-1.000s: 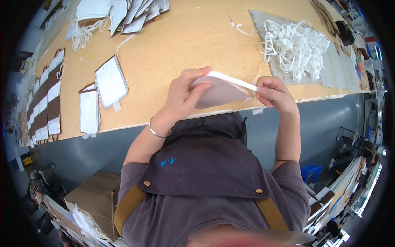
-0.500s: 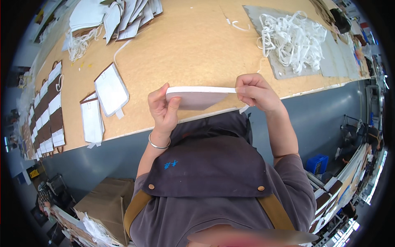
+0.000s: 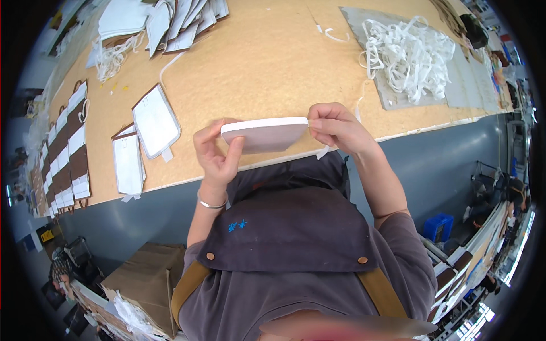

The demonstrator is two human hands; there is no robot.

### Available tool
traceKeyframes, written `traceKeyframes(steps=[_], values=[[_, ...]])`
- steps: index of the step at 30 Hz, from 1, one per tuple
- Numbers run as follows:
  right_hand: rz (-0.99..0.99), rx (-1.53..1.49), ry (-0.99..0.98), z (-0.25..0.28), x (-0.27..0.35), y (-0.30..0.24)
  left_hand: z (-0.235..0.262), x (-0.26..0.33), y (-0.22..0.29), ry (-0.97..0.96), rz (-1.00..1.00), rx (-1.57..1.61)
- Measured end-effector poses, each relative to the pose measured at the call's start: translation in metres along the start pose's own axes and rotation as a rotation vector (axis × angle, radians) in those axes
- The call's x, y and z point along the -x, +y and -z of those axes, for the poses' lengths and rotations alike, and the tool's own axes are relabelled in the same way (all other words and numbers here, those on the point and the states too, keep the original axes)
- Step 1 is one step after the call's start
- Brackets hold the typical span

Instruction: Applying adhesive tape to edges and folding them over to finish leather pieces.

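Observation:
A flat pale panel is held up near the table's front edge. White tape runs along its upper edge. My left hand grips the panel's left end, its thumb on the face toward me and the fingers behind. At the right corner my right hand pinches the white tape between thumb and fingers. A short white tail of tape hangs below that hand. The panel's far face is hidden.
Two white pieces with brown edges lie left on the table. Beyond them are stacked white and brown pieces. A tangled heap of white tape sits at the right rear. Brown-and-white strips cover the far left.
My right hand has moved left to the panel's corner, and the free stretch of tape between them has shortened. My left hand and the panel have shifted slightly left.

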State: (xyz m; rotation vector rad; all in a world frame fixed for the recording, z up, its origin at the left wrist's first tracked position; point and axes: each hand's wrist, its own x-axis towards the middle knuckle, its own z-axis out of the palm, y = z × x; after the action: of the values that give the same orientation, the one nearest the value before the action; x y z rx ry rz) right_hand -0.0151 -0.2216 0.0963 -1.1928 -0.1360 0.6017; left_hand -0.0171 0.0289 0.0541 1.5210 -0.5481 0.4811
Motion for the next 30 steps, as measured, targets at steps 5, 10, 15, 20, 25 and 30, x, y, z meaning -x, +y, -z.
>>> traceKeyframes(steps=[5,10,15,20,25,30], values=[[-0.016,0.006,-0.113,-0.010,-0.014,0.007,-0.005,-0.067,0.071,-0.397,-0.262,-0.751],[-0.010,0.090,-0.081,-0.021,-0.015,0.009,0.004,-0.066,0.068,-0.853,-0.070,-0.830],[-0.036,0.115,-0.109,-0.008,-0.024,0.042,0.052,-0.049,0.054,-0.401,-0.103,-0.380],[-0.073,0.214,-0.062,-0.021,-0.048,0.067,0.090,-0.018,0.048,-0.192,0.035,-0.282],[-0.072,0.185,-0.084,-0.028,-0.055,0.072,0.102,-0.003,0.044,-0.086,0.080,-0.207],[-0.080,0.220,-0.063,-0.034,-0.054,0.071,0.109,0.001,0.039,-0.046,0.077,-0.157]])
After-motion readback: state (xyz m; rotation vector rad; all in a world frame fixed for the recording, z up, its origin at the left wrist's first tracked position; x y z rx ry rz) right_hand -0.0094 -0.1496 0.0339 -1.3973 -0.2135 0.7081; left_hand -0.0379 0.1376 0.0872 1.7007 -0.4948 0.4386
